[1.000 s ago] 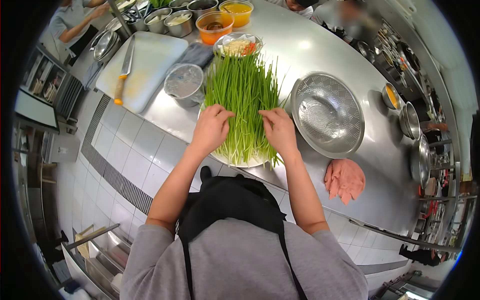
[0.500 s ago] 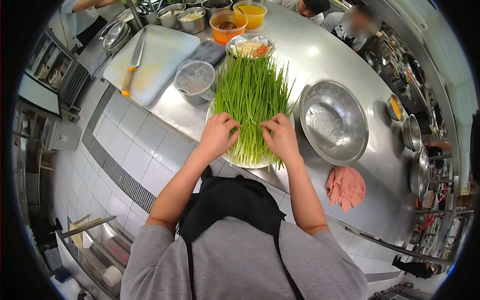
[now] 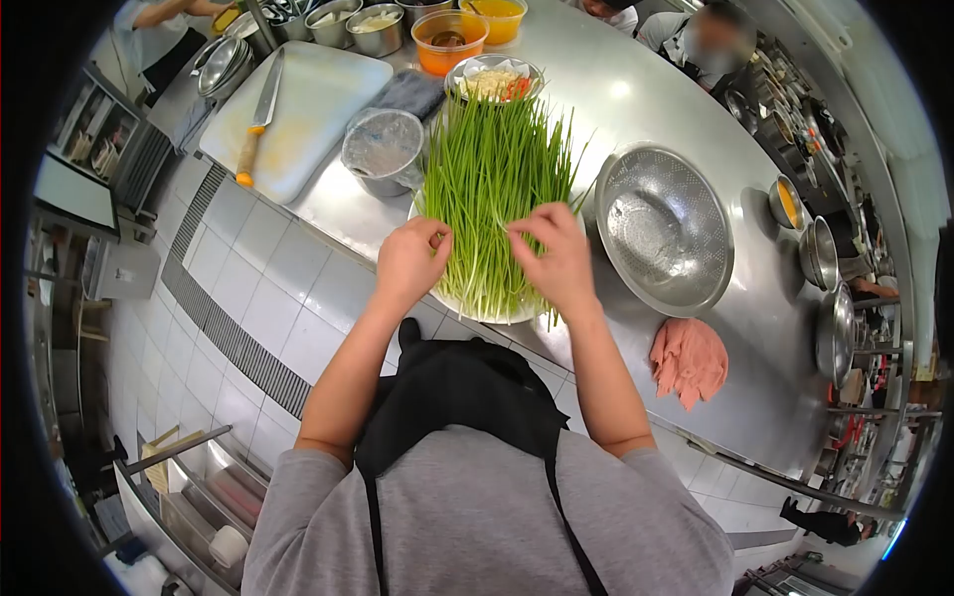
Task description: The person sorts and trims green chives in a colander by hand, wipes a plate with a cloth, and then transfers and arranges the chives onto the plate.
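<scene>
A thick bundle of long green chives (image 3: 497, 169), paler at the near ends, lies across a white plate (image 3: 477, 314) on the steel counter. At the bundle's left edge is my left hand (image 3: 410, 263), its fingers curled together; anything between the fingertips is too small to make out. Over the right half of the stalks, my right hand (image 3: 558, 256) has thumb and forefinger closed in a pinch at the chives. A thin pale stalk shows near those fingertips. Close on the right stands a perforated metal colander (image 3: 664, 223).
Left are a white cutting board (image 3: 328, 99) with a knife (image 3: 258, 129), a plastic-covered container (image 3: 384, 149) and a dark cloth (image 3: 412, 92). Behind the chives sit a bowl of chopped ingredients (image 3: 494, 77) and an orange tub (image 3: 449, 42). A pink cloth (image 3: 689, 361) lies right. Other people stand beyond the counter.
My left hand has shifted left to the edge of the chives. My right hand has risen slightly and moved a little toward the far side, its fingers drawn into a pinch.
</scene>
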`<state>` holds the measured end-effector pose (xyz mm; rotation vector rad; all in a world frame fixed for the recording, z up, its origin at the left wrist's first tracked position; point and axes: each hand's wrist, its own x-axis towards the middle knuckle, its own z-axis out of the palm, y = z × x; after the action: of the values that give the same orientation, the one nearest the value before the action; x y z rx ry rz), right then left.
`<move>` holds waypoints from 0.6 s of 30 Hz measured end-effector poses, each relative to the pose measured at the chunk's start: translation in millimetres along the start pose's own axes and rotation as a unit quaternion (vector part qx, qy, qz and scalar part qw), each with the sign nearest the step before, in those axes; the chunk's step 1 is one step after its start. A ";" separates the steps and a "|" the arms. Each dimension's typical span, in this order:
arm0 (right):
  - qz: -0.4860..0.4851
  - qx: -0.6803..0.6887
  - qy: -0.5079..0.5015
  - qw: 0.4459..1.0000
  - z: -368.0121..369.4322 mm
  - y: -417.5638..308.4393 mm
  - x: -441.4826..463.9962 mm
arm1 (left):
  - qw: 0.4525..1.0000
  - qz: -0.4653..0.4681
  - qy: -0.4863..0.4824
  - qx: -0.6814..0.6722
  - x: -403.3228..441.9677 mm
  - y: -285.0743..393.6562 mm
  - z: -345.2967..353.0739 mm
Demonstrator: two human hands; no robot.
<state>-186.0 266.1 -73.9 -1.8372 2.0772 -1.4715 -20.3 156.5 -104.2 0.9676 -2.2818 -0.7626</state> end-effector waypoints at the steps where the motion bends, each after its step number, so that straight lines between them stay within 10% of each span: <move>1: 0.001 0.001 -0.002 1.000 -6.7 2.7 -4.5 | 1.000 -0.015 0.001 -0.009 -0.7 -0.5 -0.7; 7: 0.068 -0.252 -0.099 0.960 3.6 30.5 -44.1 | 1.000 -0.002 -0.023 0.015 -3.9 17.8 28.6; 12: 0.065 -0.067 -0.088 0.992 19.1 15.1 -33.2 | 0.998 -0.028 -0.050 0.033 1.0 19.3 38.0; 18: 0.069 -0.208 -0.143 0.965 9.7 31.6 -39.4 | 0.996 -0.022 -0.086 0.023 0.7 -7.6 29.1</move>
<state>-192.7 286.8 -120.5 -1.8346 2.4294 -0.7242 -36.5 159.9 -129.3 1.0101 -2.4425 -0.8463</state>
